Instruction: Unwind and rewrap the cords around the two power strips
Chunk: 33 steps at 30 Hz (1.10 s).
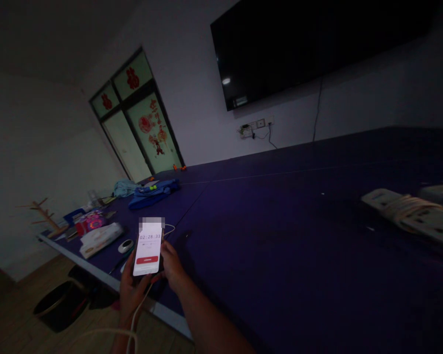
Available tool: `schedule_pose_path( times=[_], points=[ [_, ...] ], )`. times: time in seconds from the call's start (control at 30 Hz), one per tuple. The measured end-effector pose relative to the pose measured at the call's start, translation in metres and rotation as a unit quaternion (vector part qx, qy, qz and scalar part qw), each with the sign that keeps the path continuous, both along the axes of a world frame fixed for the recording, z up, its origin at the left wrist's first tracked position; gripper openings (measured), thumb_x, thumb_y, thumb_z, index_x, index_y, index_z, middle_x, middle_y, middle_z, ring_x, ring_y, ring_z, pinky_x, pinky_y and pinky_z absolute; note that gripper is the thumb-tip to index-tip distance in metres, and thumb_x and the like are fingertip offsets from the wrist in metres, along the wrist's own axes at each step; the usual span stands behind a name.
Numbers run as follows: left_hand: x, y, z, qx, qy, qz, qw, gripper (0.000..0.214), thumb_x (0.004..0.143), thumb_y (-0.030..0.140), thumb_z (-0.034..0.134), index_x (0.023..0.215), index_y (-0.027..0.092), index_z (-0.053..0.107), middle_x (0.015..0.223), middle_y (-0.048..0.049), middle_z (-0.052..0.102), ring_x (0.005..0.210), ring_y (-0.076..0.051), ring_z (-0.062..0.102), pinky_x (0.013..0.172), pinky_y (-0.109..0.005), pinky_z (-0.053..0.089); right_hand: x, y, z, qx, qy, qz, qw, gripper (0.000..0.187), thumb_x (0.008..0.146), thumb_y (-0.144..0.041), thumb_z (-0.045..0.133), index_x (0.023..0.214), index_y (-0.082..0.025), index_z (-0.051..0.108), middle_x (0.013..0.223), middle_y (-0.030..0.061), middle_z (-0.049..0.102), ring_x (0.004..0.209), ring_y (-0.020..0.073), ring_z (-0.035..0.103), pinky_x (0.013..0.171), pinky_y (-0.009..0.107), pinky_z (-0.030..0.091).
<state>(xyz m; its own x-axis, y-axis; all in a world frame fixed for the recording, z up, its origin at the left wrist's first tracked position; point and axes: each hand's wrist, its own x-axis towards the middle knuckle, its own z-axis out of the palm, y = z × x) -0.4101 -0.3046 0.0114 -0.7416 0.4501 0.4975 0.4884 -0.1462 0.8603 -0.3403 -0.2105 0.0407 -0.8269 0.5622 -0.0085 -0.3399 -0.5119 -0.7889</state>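
A smartphone (147, 248) with a lit white screen is held upright over the table's near edge. Its screen shows a timer reading 02:28:33 and a red button. My left hand (131, 290) grips the phone's left side and bottom. Around the right side, the fingers of my right hand (173, 265) are closed. A white cable (142, 302) runs past my left wrist, and part of it loops out beside the phone. Just left of the phone lies a small white round-ended device (125, 246) with a dark face.
The purple table (262, 236) carries a tissue pack (101, 239), blue cloth (153, 194), a wooden stand (46, 219) and a power strip (409, 211) with its cord wrapped around it. A black bin (61, 305) stands on the floor. A large television (299, 49) hangs on the wall.
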Motion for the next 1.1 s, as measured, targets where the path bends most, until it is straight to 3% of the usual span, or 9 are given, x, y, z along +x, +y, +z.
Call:
schedule_pose_path(
  times=[0.7,1.1],
  points=[
    [0.0047,0.0000,0.0062,-0.005,0.005,0.013,1.000,0.079,0.059,0.037,0.072,0.131,0.021,0.045,0.134,-0.0096,0.050,0.121,-0.031,0.048,0.098,-0.041,0.042,-0.0053,0.0012,-0.0072,0.000,-0.007,-0.001,1.000,0.032,0.092,-0.033,0.036,0.118,-0.021,0.052,0.102,0.0058,0.066,0.061,0.0128,0.064,0.037,0.018,0.046],
    [0.0015,0.0003,0.0002,0.007,-0.022,0.005,1.000,0.083,0.059,0.040,0.074,0.134,0.023,0.043,0.137,-0.0097,0.047,0.123,-0.033,0.046,0.100,-0.044,0.041,-0.0061,0.0013,-0.0092,0.006,0.013,-0.019,1.000,0.034,0.091,-0.031,0.038,0.120,-0.020,0.053,0.114,0.0070,0.063,0.088,0.0188,0.066,0.043,0.017,0.049]
  ],
)
